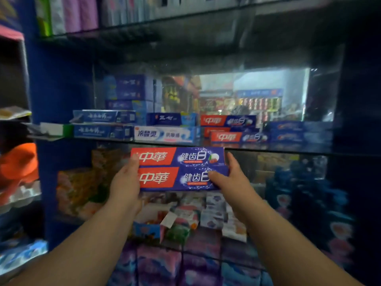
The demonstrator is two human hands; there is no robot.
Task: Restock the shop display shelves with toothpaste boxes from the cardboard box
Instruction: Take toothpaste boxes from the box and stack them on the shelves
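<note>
Hands [177, 180] around two stacked toothpaste boxes [181, 169], below glass shelf [288, 150].

Your way onto the glass shelf [288, 150] is narrow. Blue boxes [103, 124] fill its left, a white box [165, 134] the middle, red-and-blue boxes [233, 129] and dark blue boxes [299, 132] the right, all close to the front edge. Above those stacks you have open room up to the upper shelf [185, 19], widest on the right in front of the mirror [257, 93].
</note>
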